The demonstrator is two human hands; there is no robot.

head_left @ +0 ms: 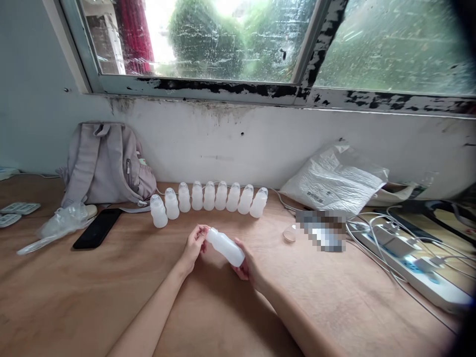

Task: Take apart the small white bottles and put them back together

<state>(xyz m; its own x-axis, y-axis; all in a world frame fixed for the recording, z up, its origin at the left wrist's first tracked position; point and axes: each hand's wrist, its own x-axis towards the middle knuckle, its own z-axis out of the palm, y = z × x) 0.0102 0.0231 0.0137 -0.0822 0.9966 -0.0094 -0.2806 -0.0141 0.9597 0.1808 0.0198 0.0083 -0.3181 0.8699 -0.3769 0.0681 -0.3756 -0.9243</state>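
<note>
Likely light in handling: frosted bottle [225,247], just below the center of the frame

Tilted over the tabletop [92,292], neck toward upper left, base toward lower right. Pinched near the neck by the left hand [194,244], cupped around the base by the right hand [248,265]. Probably thin-walled, hard to break, but squeezable and slightly slippery; best taken around the narrowed waist, without pressing hard. Beyond, across mid-frame, curved row of similar bottles [209,197], standing
</note>
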